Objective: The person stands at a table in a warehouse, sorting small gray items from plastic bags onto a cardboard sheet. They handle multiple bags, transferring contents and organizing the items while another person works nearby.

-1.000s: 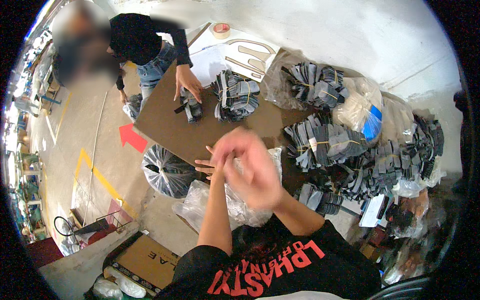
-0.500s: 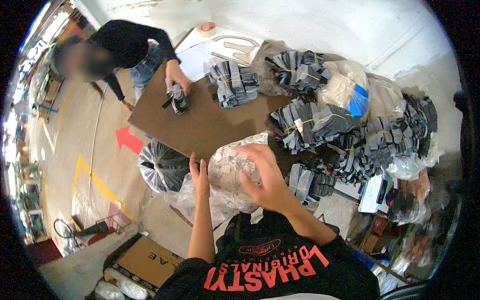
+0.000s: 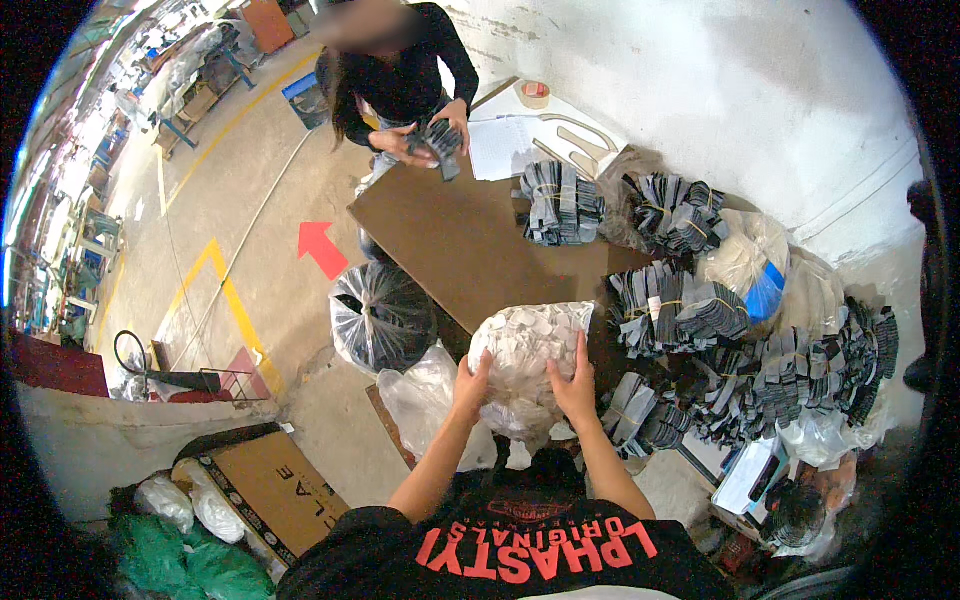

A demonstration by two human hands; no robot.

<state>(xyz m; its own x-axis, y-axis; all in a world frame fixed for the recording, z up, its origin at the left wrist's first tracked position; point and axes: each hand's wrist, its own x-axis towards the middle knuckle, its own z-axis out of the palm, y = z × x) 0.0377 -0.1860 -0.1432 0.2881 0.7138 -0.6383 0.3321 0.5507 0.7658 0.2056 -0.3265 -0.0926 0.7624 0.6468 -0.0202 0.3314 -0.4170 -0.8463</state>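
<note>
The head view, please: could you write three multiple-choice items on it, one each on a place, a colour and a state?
1. Where is the clear bag of pale pieces?
A. On the floor by the box
B. At the near edge of the brown table
C. In the co-worker's hands

2. What colour is the arrow on the floor?
A. Red
B. Green
C. White

3. How do the left hand and right hand stand?
A. Both empty, apart from the bag
B. One holds tape
C. Both pressed on the bag's sides

Answers: B, the bag sits at the table's near edge; A, the arrow is red; C, a palm lies on each side.
</note>
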